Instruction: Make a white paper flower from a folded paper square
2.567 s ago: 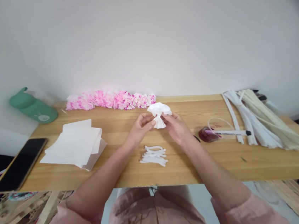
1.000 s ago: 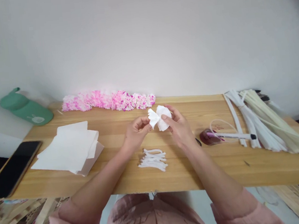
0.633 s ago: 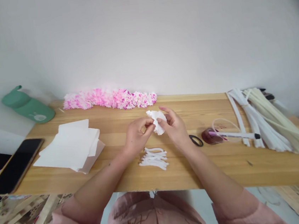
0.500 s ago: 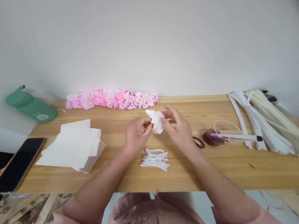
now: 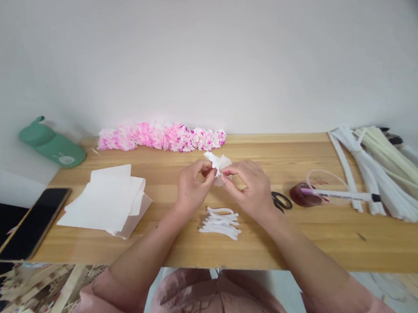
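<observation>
Between my two hands is a small white paper flower (image 5: pixel 221 162), its thin layers fanned out. My left hand (image 5: pixel 196 185) pinches it at its left side between thumb and fingers. From the right, my right hand (image 5: pixel 248 184) closes thumb and fingertips on the flower's lower edge. Just below the hands lies a small pile of short white fuzzy stems (image 5: pixel 219 222) on the wooden table (image 5: pixel 181 249). Black-handled scissors (image 5: pixel 283 200) lie beside my right wrist, their blades hidden.
A row of pink and white paper flowers (image 5: pixel 162 137) runs along the wall. To the left are white paper sheets (image 5: pixel 101 200), a phone (image 5: pixel 35 224) and a green bottle (image 5: pixel 54 145). At right are a dark red jar (image 5: pixel 303 195), a pen (image 5: pixel 351 195) and bundled white stems (image 5: pixel 379 178).
My right hand's fingers have come down and closed on the flower's lower edge. The paper layers look more fanned out. The whole view has shifted slightly.
</observation>
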`<state>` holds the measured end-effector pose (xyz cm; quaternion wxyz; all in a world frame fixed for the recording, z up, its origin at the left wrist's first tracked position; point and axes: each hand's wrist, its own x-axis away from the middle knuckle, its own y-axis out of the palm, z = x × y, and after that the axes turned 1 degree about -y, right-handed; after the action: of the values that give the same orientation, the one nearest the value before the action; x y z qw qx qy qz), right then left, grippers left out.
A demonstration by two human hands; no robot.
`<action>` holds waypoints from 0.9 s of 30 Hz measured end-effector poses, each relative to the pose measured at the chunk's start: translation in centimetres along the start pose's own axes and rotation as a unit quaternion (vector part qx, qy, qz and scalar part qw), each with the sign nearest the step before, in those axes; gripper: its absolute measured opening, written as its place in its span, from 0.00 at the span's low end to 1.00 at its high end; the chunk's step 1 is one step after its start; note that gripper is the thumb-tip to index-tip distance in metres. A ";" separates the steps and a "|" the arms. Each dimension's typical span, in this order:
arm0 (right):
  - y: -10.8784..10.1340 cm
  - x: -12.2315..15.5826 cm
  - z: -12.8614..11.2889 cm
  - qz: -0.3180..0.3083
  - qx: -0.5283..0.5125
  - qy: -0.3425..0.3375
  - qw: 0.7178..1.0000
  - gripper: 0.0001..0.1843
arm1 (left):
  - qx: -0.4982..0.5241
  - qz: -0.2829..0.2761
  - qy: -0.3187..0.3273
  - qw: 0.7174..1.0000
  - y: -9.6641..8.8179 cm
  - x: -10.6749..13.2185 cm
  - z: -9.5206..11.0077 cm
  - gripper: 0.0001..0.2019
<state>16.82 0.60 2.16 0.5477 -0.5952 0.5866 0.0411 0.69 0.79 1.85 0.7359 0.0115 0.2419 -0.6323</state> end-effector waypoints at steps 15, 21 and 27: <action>0.1 0.0 0.0 0.004 -0.142 0.137 0.980 0.02 | 0.175 -0.050 -0.095 0.979 0.3 0.1 -0.3 0.06; 0.2 -0.1 0.2 0.012 -0.103 0.124 0.987 0.03 | 0.244 -0.073 -0.110 0.961 0.3 0.3 -0.2 0.12; 0.3 -0.1 0.2 0.005 -0.069 0.079 0.994 0.04 | 0.155 -0.084 -0.079 0.981 0.5 0.4 -0.6 0.08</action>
<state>16.69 0.88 1.95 0.4565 -0.6300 0.6271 0.0374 0.98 0.70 1.05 0.6864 0.0552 0.0827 -0.7204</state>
